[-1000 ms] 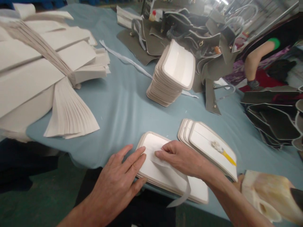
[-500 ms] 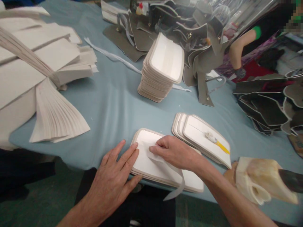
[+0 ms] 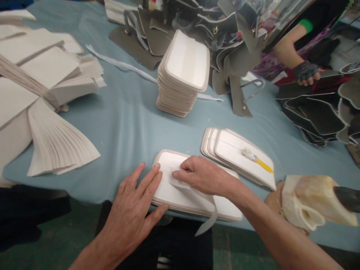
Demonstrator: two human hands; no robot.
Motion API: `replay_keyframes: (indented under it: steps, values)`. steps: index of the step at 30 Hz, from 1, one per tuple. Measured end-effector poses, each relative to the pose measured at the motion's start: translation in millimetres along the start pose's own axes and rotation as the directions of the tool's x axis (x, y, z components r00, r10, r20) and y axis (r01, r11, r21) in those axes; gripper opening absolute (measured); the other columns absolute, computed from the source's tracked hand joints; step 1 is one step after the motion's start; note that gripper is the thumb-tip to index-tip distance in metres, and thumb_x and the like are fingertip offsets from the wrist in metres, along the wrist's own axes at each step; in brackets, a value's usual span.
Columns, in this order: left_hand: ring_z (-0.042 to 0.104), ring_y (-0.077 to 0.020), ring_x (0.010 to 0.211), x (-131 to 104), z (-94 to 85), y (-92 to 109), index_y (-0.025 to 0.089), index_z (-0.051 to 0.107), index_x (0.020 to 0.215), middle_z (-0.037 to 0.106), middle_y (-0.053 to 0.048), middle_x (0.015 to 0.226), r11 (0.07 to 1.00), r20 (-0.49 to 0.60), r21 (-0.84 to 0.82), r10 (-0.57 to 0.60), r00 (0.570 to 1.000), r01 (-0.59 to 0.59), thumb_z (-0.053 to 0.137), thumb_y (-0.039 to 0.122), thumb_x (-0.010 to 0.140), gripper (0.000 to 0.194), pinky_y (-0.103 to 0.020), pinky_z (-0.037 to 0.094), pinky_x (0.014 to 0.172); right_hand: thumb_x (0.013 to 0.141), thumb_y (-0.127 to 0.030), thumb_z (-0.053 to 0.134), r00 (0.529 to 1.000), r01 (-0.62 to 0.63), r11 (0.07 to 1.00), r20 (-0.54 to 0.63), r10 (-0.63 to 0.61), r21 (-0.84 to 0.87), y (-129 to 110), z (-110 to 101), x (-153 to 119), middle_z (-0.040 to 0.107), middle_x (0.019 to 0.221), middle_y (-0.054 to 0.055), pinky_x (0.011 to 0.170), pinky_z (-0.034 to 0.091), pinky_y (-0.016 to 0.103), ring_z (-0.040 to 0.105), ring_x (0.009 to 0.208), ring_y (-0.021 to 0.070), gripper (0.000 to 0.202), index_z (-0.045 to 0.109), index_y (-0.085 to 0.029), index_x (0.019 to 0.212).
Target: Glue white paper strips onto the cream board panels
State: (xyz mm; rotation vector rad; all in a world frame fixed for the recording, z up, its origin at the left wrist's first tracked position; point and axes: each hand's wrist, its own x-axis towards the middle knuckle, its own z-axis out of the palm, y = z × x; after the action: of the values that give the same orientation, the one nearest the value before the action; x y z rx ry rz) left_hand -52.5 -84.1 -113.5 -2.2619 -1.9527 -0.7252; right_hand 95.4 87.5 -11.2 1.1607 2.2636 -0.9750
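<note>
Gloved hand [image 3: 306,72] of the co-worker across the table has swung out to the right since a second ago; it hung beside the red cloth and now it's over the dark bag pieces [image 3: 313,112]. The whole view's shifted a bit too, but my hands look about the same against the work. My left hand [image 3: 135,202] lies flat with fingers spread, fingertips at the left end of the top panel [image 3: 180,195], on a low pile at the table edge nearest me. My right hand [image 3: 201,174] pinches a white strip [image 3: 209,222], its tail curling over the near edge.

Stuff around: my right hand and forearm hide part of that panel. Just beyond sits another panel pile [image 3: 229,144] with a yellow-handled brush [image 3: 261,163] on it. Stained container [image 3: 306,198] to the right, tall panel stack [image 3: 187,63] farther back, fanned pale sheets [image 3: 60,142] off left.
</note>
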Motion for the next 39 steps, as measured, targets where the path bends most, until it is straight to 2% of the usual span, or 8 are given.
replay_keyframes:
  steps: [3,6,11,18,24,31,35,39]
  values:
    - [0.042,-0.0393,0.146,-4,-5.5,-3,0.008,0.042,0.150,0.054,-0.020,0.152,0.995,-0.078,-0.061,-0.080,0.994,0.076,0.062,0.038,0.097,0.065,-0.052,0.039,0.113,0.095,-0.035,0.058,1.000,-0.011,1.000,0.015,0.011,0.007,2,-1,-1,0.035,0.057,-0.005,0.057,0.023,0.031,0.034,0.057,0.0103,0.045,0.041,-0.019,0.056]
    - [0.040,-0.0384,0.148,-8,-14.4,-8,0.007,0.036,0.154,0.053,-0.023,0.151,0.980,-0.153,-0.085,-0.190,0.970,0.178,0.066,0.036,0.094,0.072,-0.052,0.037,0.119,0.094,-0.035,0.057,1.000,-0.022,1.000,0.021,0.022,0.008,3,-1,-1,0.034,0.058,-0.005,0.057,0.023,0.032,0.034,0.057,0.0105,0.045,0.038,-0.020,0.057]
    - [0.043,-0.0371,0.146,-12,-16.3,-11,0.008,0.035,0.154,0.055,-0.021,0.148,0.974,-0.121,-0.076,-0.222,0.968,0.214,0.065,0.038,0.095,0.072,-0.050,0.038,0.118,0.095,-0.038,0.056,1.000,-0.008,1.000,0.030,0.008,0.009,7,1,1,0.037,0.058,-0.005,0.057,0.023,0.032,0.034,0.058,0.0108,0.044,0.040,-0.020,0.058]
    - [0.045,-0.0361,0.144,-7,-11.2,-7,0.006,0.040,0.149,0.060,-0.021,0.142,0.984,-0.091,-0.070,-0.170,0.981,0.164,0.060,0.035,0.097,0.063,-0.048,0.039,0.113,0.094,-0.039,0.056,1.000,-0.006,1.000,0.023,0.006,-0.004,6,2,2,0.038,0.058,-0.004,0.057,0.024,0.031,0.034,0.058,0.0111,0.043,0.043,-0.020,0.058]
    - [0.041,-0.0372,0.148,1,-10.3,-6,0.010,0.046,0.146,0.060,-0.017,0.147,0.993,-0.039,-0.063,-0.104,0.994,0.101,0.060,0.033,0.096,0.056,-0.051,0.037,0.114,0.095,-0.036,0.056,1.000,-0.017,0.999,0.022,0.018,-0.035,2,1,4,0.037,0.058,-0.005,0.058,0.024,0.031,0.035,0.059,0.0116,0.042,0.043,-0.020,0.058]
    - [0.039,-0.0414,0.148,9,-3.1,-5,0.011,0.049,0.148,0.054,-0.013,0.155,0.998,0.060,0.029,0.057,0.997,-0.059,0.055,0.050,0.097,0.064,-0.053,0.036,0.112,0.096,-0.037,0.057,1.000,-0.019,0.998,0.021,0.021,-0.055,-2,0,3,0.039,0.059,-0.004,0.058,0.025,0.031,0.036,0.059,0.0117,0.043,0.045,-0.020,0.059]
    - [0.040,-0.0435,0.147,7,2.8,-6,0.012,0.047,0.151,0.052,-0.011,0.157,0.993,0.073,0.073,0.088,0.993,-0.093,0.052,0.056,0.098,0.070,-0.054,0.035,0.112,0.096,-0.039,0.058,1.000,-0.008,0.998,0.008,0.009,-0.056,-3,-2,0,0.040,0.059,-0.005,0.059,0.025,0.031,0.036,0.060,0.0116,0.043,0.044,-0.020,0.060]
    - [0.042,-0.0454,0.144,5,5.1,-9,0.010,0.049,0.150,0.051,-0.011,0.158,0.984,0.063,0.120,0.126,0.990,-0.133,0.048,0.061,0.097,0.073,-0.055,0.035,0.111,0.094,-0.038,0.061,0.997,-0.012,0.999,0.076,0.010,0.033,6,-7,-7,0.044,0.060,-0.006,0.057,0.025,0.029,0.039,0.058,0.0104,0.037,0.050,-0.020,0.064]
